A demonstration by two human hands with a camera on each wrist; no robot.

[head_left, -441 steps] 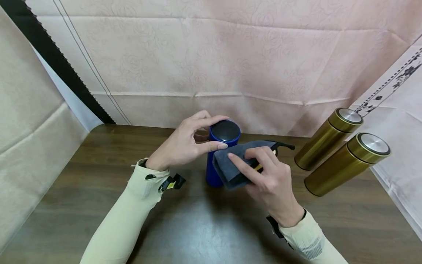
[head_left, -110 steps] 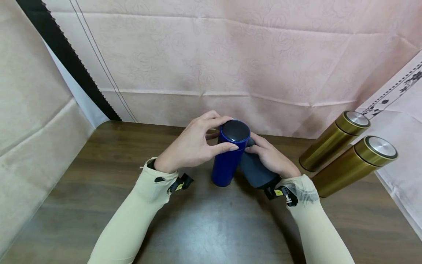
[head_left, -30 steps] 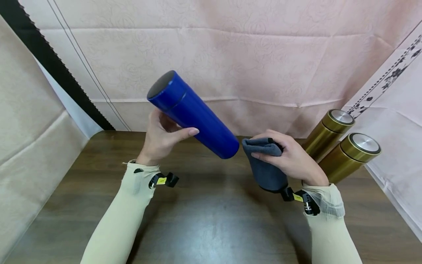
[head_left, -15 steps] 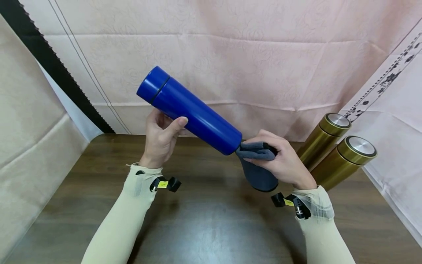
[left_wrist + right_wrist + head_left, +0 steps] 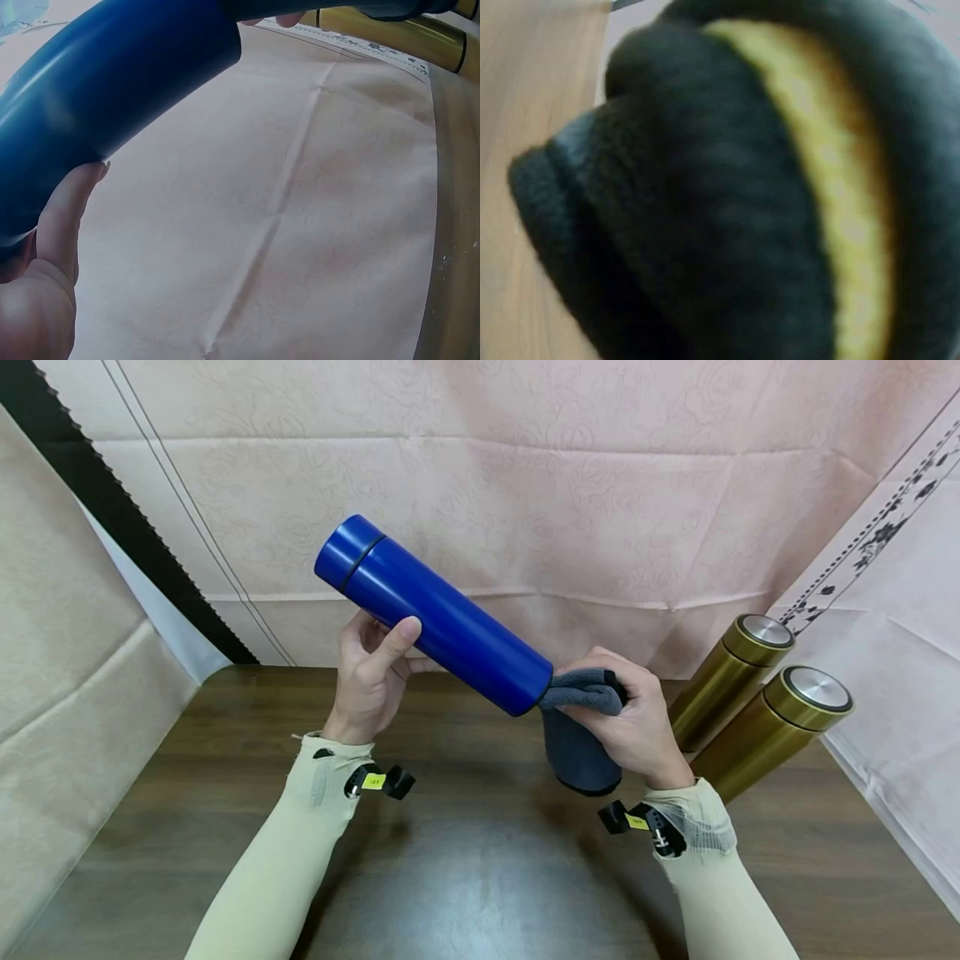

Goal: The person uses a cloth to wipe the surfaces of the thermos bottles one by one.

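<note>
A blue thermos bottle (image 5: 450, 618) is held tilted above the table, its cap end up and to the left. My left hand (image 5: 367, 685) grips it from below, with the thumb across its side; the other fingers are mostly hidden behind it. My right hand (image 5: 630, 714) pinches a folded grey-blue cloth (image 5: 581, 752) right at the base of the bottle. In the right wrist view the cloth (image 5: 705, 202) fills most of the picture, dark and blurred, with a yellow strip between its folds. The left wrist view shows the bottle (image 5: 120, 82) overhead with the left thumb against it.
Two gold thermos bottles (image 5: 780, 722) with silver-topped lids stand on the brown wooden table (image 5: 480, 860), close behind the right hand. A pale pink patterned cloth (image 5: 480, 485) hangs along the back, and more pale cloth hangs at both sides.
Earlier the blue bottle stood upright on the table with the cloth at its side; since then it was lifted and tilted. Over the last second the cloth came left to meet its base.
</note>
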